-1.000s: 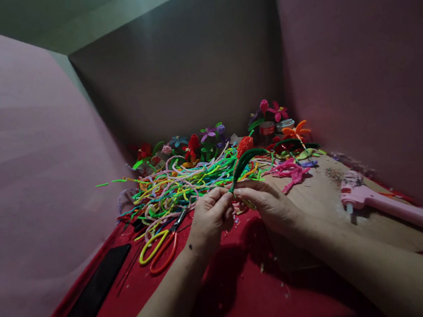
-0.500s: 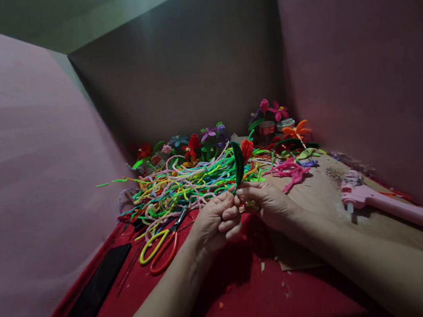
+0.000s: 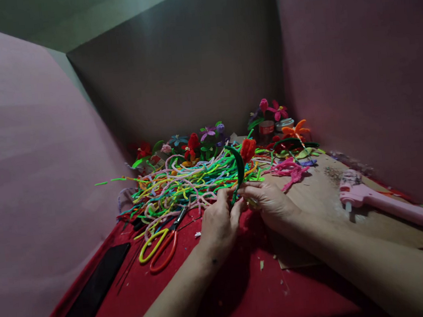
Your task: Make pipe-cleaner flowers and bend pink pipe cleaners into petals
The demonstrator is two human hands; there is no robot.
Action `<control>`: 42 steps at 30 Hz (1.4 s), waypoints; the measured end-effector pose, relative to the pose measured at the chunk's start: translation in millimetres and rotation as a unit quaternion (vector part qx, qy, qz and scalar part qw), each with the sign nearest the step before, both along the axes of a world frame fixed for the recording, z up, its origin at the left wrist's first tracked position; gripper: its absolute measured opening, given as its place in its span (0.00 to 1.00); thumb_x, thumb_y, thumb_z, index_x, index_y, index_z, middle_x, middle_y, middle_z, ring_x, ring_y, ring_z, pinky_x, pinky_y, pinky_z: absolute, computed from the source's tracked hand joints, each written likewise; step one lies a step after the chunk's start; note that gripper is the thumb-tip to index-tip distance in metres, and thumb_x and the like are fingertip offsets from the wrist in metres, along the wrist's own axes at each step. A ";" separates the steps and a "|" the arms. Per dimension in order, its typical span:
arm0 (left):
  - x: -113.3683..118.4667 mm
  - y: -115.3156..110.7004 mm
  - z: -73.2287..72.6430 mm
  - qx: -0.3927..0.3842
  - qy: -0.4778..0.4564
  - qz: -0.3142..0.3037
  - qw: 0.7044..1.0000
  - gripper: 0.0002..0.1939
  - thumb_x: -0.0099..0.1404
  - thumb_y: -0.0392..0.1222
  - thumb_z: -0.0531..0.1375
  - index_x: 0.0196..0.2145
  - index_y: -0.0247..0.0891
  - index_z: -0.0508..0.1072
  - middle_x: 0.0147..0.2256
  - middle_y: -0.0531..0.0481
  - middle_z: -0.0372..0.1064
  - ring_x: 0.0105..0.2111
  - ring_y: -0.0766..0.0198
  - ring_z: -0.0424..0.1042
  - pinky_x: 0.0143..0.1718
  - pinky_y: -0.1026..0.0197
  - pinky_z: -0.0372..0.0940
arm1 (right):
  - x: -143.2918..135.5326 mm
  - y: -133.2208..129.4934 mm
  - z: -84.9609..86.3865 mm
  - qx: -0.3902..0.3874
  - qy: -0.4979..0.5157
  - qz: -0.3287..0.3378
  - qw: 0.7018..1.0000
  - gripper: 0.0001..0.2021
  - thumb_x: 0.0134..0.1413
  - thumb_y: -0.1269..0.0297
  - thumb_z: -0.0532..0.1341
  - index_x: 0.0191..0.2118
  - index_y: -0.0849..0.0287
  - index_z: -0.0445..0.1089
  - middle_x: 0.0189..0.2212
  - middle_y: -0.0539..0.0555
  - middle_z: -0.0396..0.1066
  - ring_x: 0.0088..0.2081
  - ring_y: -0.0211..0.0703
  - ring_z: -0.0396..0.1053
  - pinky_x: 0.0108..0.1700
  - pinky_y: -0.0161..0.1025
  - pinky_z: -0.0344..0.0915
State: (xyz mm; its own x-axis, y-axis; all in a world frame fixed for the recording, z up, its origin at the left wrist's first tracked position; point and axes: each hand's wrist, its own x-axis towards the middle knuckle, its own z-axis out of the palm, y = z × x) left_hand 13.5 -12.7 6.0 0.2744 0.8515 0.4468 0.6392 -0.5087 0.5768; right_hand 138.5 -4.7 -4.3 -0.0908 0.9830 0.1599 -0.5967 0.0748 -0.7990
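Note:
Both hands meet in front of a heap of colourful pipe cleaners (image 3: 184, 181). Between them stands a pipe-cleaner flower with a red bloom (image 3: 248, 150) and a curved dark green leaf (image 3: 239, 165). My right hand (image 3: 271, 200) pinches the flower's stem just under the leaf, thumb and fingertips together. My left hand (image 3: 220, 217) is closed at the leaf's base, its back turned towards me, so its fingertips are partly hidden. Scissors (image 3: 167, 240) with one yellow and one red handle lie left of my left hand on the red cloth (image 3: 254, 294).
Finished fuzzy flowers (image 3: 191, 143) line the back. On the right, a pink glue gun (image 3: 387, 201) rests on a cardboard sheet (image 3: 312, 198), near pink pipe-cleaner pieces (image 3: 291, 171) and an orange flower (image 3: 296, 130). A black flat strip (image 3: 93, 294) lies at left.
My left hand has rolled over, its back now facing me. The green leaf has bent to the left at its tip, and more of the red bloom shows.

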 end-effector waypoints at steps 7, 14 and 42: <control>-3.8 5.9 -8.2 0.149 0.217 0.076 0.962 0.11 0.65 0.42 0.48 0.34 0.37 0.67 0.23 0.49 0.67 0.22 0.63 0.65 0.23 0.64 0.50 | -2.0 -0.7 -4.5 -0.028 0.000 -0.019 0.999 0.06 0.33 0.69 0.64 0.24 0.62 0.73 0.17 0.46 0.66 0.20 0.31 0.57 0.24 0.32 0.53; -4.6 9.4 -10.8 0.156 0.194 0.049 0.967 0.10 0.65 0.37 0.46 0.34 0.36 0.67 0.22 0.52 0.65 0.20 0.67 0.63 0.22 0.66 0.51 | -1.7 0.2 -2.0 -0.019 -0.033 -0.025 0.999 0.05 0.35 0.68 0.64 0.24 0.62 0.71 0.19 0.47 0.67 0.20 0.31 0.57 0.26 0.33 0.53; -12.8 10.2 12.4 -0.460 -0.429 -0.318 0.709 0.09 0.64 0.39 0.50 0.29 0.34 0.65 0.13 0.63 0.45 0.09 0.79 0.36 0.09 0.74 0.46 | 4.1 -1.5 -0.7 0.008 0.047 0.098 0.994 0.07 0.38 0.71 0.65 0.30 0.60 0.74 0.21 0.50 0.70 0.24 0.34 0.64 0.26 0.32 0.54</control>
State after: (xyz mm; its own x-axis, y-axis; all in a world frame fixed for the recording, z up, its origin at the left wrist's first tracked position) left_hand 0.7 -2.6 18.4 0.6970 0.7168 0.0176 -0.3389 0.3078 0.8890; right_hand 142.6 -6.2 -5.0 -0.2650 0.9449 0.1924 -0.6728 -0.0383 -0.7388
